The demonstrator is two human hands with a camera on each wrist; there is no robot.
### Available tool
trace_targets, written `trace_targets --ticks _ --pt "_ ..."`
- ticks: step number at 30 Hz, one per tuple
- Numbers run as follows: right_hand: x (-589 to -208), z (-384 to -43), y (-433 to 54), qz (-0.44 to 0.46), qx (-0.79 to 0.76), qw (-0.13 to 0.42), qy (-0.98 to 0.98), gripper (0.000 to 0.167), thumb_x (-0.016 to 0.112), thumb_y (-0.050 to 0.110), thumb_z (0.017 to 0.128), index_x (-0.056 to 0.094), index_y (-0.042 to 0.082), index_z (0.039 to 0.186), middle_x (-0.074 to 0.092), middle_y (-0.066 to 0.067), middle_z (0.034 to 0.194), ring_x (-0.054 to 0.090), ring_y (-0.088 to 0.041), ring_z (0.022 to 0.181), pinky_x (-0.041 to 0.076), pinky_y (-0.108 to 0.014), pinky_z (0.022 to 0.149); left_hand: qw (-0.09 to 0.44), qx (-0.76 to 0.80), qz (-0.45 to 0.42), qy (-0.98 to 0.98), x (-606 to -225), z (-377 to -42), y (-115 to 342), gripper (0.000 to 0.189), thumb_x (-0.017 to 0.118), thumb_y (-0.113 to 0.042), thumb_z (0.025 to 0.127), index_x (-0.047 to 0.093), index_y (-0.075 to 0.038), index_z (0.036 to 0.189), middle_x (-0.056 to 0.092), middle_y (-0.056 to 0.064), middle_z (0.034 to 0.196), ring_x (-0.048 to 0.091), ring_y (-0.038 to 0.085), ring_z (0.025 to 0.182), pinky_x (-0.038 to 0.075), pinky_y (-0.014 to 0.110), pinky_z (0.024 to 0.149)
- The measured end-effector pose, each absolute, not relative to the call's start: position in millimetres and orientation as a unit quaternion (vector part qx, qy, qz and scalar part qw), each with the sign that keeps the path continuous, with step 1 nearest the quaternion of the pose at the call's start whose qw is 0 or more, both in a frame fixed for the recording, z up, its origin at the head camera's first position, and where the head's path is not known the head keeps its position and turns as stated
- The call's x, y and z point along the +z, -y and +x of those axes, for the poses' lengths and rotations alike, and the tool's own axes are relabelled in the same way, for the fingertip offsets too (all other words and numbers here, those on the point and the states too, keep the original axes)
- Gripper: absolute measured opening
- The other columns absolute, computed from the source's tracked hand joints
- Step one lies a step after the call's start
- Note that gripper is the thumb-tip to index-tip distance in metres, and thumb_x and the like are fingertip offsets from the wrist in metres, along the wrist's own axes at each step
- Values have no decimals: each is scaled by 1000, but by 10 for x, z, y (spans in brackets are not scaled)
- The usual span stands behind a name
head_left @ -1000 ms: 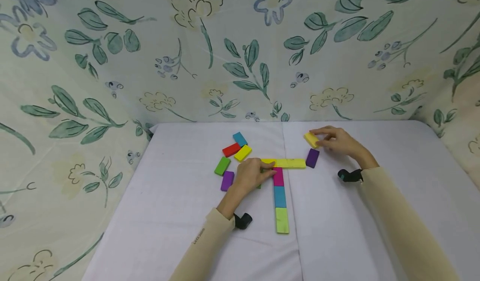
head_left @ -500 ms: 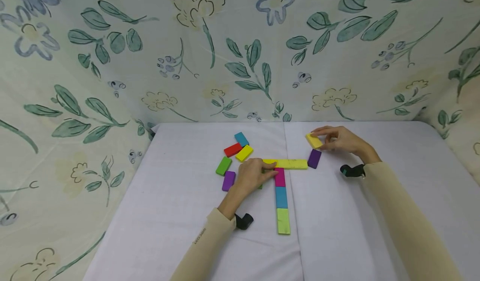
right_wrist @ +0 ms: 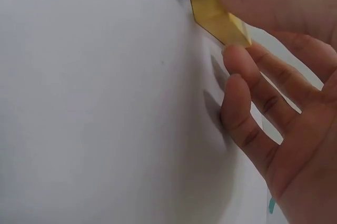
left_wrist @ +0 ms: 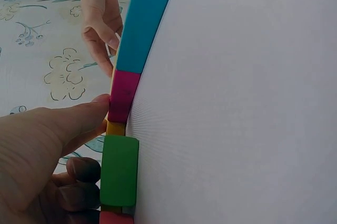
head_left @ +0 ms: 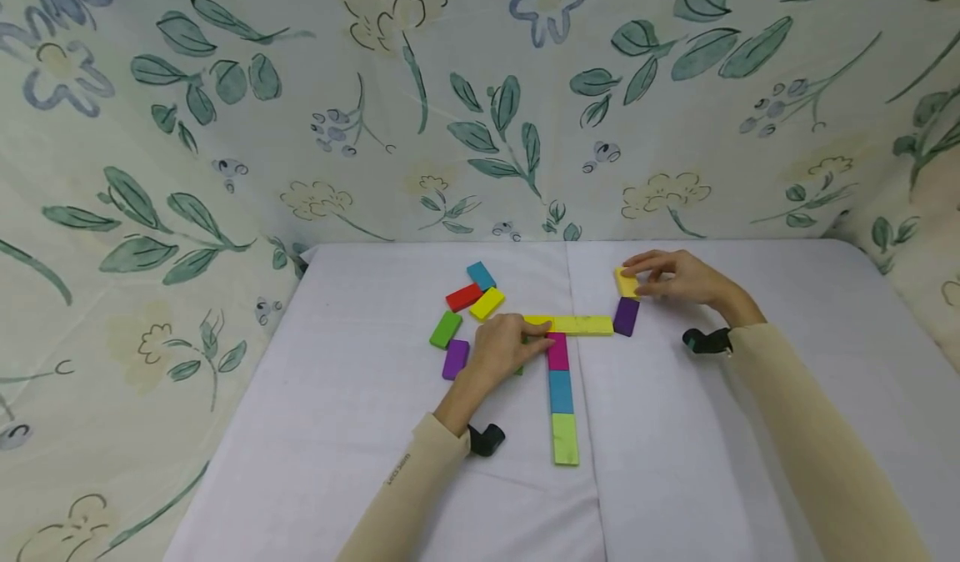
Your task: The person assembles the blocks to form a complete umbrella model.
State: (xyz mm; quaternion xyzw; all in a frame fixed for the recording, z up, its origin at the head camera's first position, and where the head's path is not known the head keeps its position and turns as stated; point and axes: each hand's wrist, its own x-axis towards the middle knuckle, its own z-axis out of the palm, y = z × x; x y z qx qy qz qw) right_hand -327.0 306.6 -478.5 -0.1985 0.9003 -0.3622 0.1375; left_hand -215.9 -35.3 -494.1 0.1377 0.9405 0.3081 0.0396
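Observation:
At the joint of a magenta block (head_left: 558, 352) and a row of yellow blocks (head_left: 581, 325), my left hand (head_left: 501, 349) holds thumb and index fingertips close together. In the left wrist view, that thumb presses the magenta block's edge, and the other fingers curl beside a green block (left_wrist: 119, 171). My right hand (head_left: 678, 280) pinches a yellow block (head_left: 626, 283) between thumb and fingers. The near end of this block meets a dark purple block (head_left: 626, 317), which stands at the right end of the yellow row.
Below the magenta block, a blue block (head_left: 561, 392) and a lime block (head_left: 565, 439) continue the column. Loose red (head_left: 464, 297), blue (head_left: 481, 275), yellow (head_left: 488, 304), green (head_left: 446, 328) and purple (head_left: 454, 360) blocks lie left on the white cloth (head_left: 337, 462).
The yellow block in my right hand has turned more upright and come into line with the dark purple block. My left hand has stayed in place.

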Motion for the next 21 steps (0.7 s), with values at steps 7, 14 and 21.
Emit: trace_targets --ticks 7,14,21 --pt "-4797 -3266 -3083 -202 -385 140 -890 43 83 8 86 73 4 128 55 -17 152 54 -24 108 39 -37 89 41 307 138 -941 -4941 -2157 351 41 79 -41 90 72 -26 128 78 -3 92 44 14 54 24 18 45" --pt "-4757 -3260 -3065 -192 -356 132 -905 44 84 9 85 73 6 128 57 -16 150 57 -19 92 42 -29 81 32 305 140 -941 -4940 -2159 354 40 80 -41 90 73 -25 126 80 0 113 43 13 54 24 18 45" --pt "-4737 -3230 -3087 -186 -348 131 -910 44 84 11 85 74 8 128 57 -16 149 55 -18 90 42 -27 77 27 308 148 -939 -4936 -2157 359 40 79 -40 90 73 -25 127 79 2 118 42 13 52 24 18 45"
